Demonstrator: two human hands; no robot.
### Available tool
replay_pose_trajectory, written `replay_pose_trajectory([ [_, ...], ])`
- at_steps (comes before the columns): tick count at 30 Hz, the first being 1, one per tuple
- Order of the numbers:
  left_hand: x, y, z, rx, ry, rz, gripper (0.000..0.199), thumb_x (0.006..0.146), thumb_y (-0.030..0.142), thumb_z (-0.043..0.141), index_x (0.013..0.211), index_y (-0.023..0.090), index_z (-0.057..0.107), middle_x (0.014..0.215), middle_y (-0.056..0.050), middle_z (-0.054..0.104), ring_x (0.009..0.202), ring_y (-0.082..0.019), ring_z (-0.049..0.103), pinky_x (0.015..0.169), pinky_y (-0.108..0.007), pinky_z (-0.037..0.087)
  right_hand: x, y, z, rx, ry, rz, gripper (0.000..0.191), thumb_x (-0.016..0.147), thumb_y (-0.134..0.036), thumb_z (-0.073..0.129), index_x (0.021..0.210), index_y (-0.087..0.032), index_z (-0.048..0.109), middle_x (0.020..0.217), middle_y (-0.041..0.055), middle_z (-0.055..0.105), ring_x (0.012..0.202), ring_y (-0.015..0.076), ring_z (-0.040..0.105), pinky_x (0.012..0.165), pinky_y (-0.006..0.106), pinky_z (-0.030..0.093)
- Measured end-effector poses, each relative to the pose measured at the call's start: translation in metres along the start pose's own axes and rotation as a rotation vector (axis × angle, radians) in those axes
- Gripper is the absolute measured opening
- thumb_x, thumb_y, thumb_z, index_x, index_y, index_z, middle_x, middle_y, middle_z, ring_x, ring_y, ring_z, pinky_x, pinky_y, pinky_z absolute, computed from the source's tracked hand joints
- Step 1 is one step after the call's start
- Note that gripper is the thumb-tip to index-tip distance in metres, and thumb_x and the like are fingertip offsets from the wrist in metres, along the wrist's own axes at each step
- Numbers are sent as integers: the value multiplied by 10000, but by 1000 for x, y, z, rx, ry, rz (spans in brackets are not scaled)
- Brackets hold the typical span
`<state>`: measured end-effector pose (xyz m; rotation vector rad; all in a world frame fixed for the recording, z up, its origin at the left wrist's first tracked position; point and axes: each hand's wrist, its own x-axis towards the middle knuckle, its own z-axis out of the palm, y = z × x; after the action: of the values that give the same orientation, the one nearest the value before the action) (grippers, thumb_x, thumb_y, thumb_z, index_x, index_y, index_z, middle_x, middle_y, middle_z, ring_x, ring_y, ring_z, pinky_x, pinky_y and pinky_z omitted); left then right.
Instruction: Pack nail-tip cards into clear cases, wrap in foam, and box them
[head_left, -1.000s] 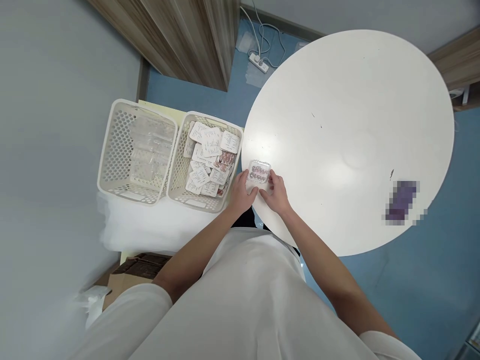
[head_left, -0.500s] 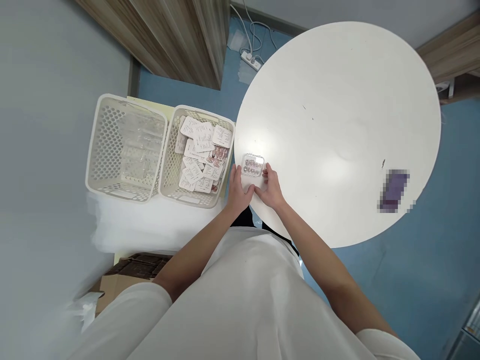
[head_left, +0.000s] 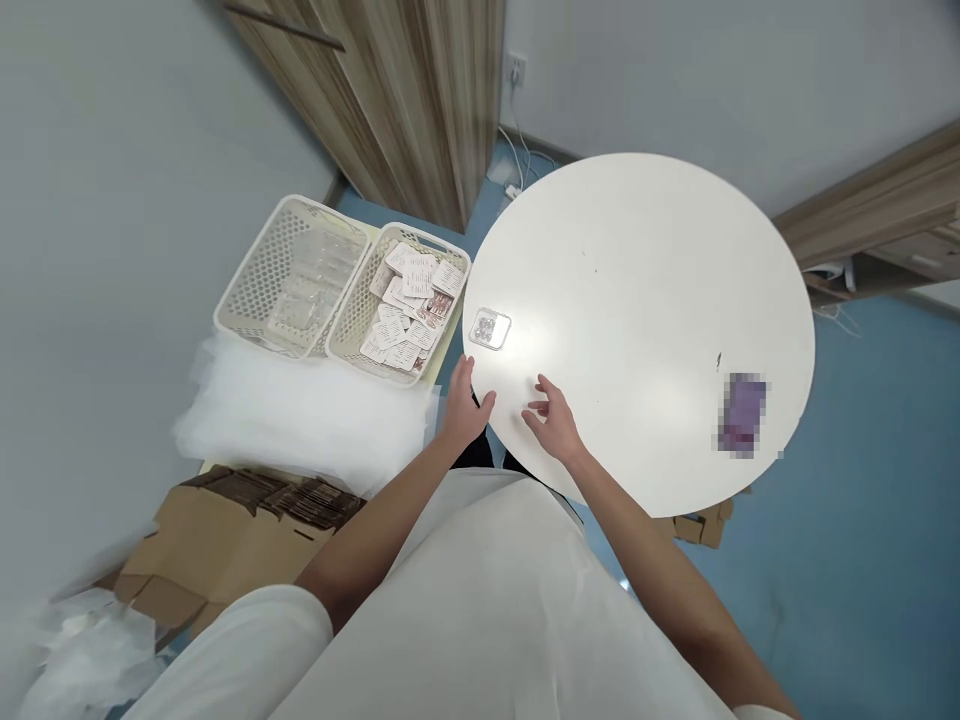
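Note:
A small clear square case (head_left: 490, 328) with several shiny round pieces inside lies flat at the left edge of the round white table (head_left: 645, 250). My left hand (head_left: 466, 408) is just below the case at the table's edge, fingers apart and holding nothing. To its right, over the tabletop, my right hand (head_left: 553, 420) has its fingers spread and slightly curled, with nothing in them. Neither hand touches the case. What the pieces in the case are is too small to make out.
Left of the table stands a white basket (head_left: 339, 352) of printed cards and small packs. Beside it, another basket (head_left: 225, 318) holds clear plastic cases. White plastic sheeting (head_left: 300, 405) and an open cardboard box (head_left: 202, 540) lie nearer me. A blurred purple object (head_left: 744, 412) rests on the table's right.
Both hands have drawn away from the clear case towards me and moved farther apart. The case stays on the table near its left edge. The camera view has tilted up.

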<state>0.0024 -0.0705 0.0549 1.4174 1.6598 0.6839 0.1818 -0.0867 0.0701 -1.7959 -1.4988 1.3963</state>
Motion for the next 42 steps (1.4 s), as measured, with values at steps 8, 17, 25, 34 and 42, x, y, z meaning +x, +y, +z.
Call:
replay_pose_trajectory([
  [8,-76,16,31,-40,-151,-28,446,792,342,494,1217,212,446,1214,-85,511,1061,-212,527,881,-355,444,-60,19,-43,-128,-208,-162,358,790,-286,477,1146,-254,491,1093,49,565,827,140,579,782,346,472],
  [17,-144,1,-10,-56,7,-173,449,767,392,515,1177,210,499,1218,-87,527,1044,-236,539,843,-361,466,-70,38,-42,-241,-328,-205,364,787,-319,463,1140,-237,501,1067,56,585,814,149,584,755,342,482],
  [25,-172,-17,-57,-61,111,-117,413,736,344,546,1125,205,542,1126,-81,590,970,-225,573,810,-331,459,-65,-9,-6,-291,-366,-329,367,777,-339,469,1126,-234,513,1049,65,591,797,169,600,759,348,487],
  [34,-180,-66,-126,-63,255,-132,369,701,335,576,1046,204,578,1093,-89,584,954,-230,569,822,-336,442,-46,-61,87,-555,-530,-459,417,796,-345,446,1192,-221,479,1110,96,566,915,214,579,776,351,467],
  [42,-164,-109,-163,-319,335,-391,532,652,387,650,1122,182,507,1209,-152,503,1099,-263,505,840,-315,425,-36,-67,138,-828,-691,-487,474,768,-300,501,1227,-188,465,1186,116,525,1106,268,479,871,377,405],
])
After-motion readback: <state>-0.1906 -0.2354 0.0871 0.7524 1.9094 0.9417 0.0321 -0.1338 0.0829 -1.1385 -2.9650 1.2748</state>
